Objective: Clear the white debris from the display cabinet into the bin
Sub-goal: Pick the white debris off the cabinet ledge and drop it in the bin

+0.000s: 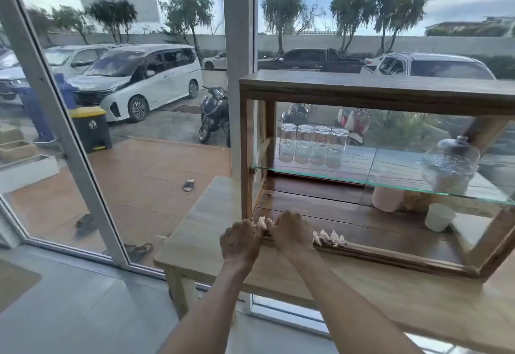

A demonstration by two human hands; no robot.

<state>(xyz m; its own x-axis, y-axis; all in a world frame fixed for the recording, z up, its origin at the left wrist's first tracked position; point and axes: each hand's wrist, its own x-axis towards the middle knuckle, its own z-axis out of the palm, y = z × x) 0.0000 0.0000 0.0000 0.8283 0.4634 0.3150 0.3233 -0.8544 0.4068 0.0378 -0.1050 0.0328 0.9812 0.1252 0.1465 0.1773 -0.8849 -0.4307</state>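
A wooden display cabinet (362,89) with a glass shelf stands on a wooden table. At its lower left front corner my left hand (241,241) and my right hand (289,231) meet, fingers curled around a clump of white debris (261,221) that shows between them. A second strip of white debris (328,238) lies on the cabinet's front bottom rail, just right of my right hand. No bin is visible indoors; a black bin with a yellow lid (90,128) stands outside behind the window glass.
On the glass shelf (390,182) stand several upturned glasses (313,144) and a glass jar (448,167). A white cup (439,216) and a pink container (387,197) sit on the cabinet floor. The table (200,242) ends at the left, near the window frame.
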